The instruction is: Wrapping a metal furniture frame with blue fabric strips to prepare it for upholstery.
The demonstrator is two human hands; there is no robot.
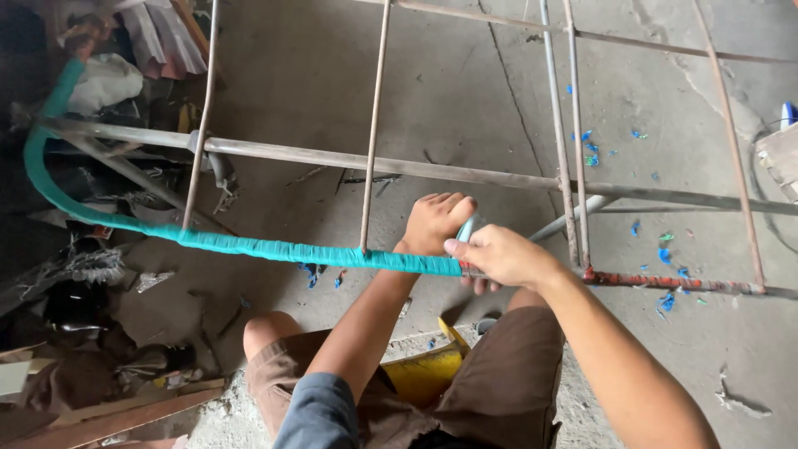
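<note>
1. The metal frame (pixel 465 173) stands on the concrete floor, spanning across ahead of both hands.
2. Its near bar (pixel 665 281) runs left to right; teal wrapping (pixel 249 246) covers it leftward from the hands, bare rusty metal rightward.
3. The left hand (pixel 434 223) clenches the bar at the wrap's end.
4. The right hand (pixel 499 254), touching it, pinches the teal strip (pixel 467 228).

The left hand (pixel 434 223) grips the wrapped bar (pixel 249 246) at the end of its wrapping, and the right hand (pixel 499 254) is just right of it, touching the strip (pixel 467 228). The unwrapped part of the bar (pixel 673 283) goes on to the right of the hands. Behind the bar lies a long pipe (pixel 374 162), and the scrap pile (pixel 91 333) is to the left of the bar.
</note>
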